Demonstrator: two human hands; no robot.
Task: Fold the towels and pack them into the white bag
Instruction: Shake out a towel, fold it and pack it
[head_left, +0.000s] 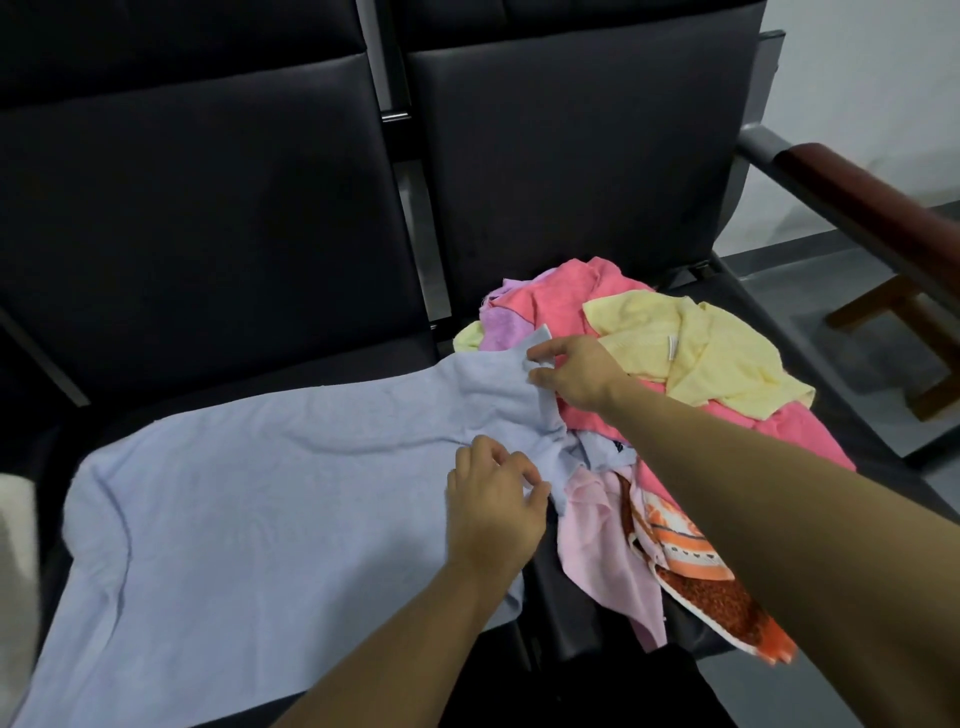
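Dim, soft indoor light with no glare. The brightest area is the pale wall (872, 93) in the upper right of the frame; the dark seats (208, 234) swallow detail. Shadows are faint. Wide-angle bending curves lines near the edges, and the lower corners look soft and smeared.

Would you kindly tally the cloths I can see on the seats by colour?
Blue: 1
Yellow: 1, perhaps 2
Coral pink: 1
Lilac: 1
Pale pink: 1
Orange patterned: 1
Total: at least 6; the pile hides the rest.
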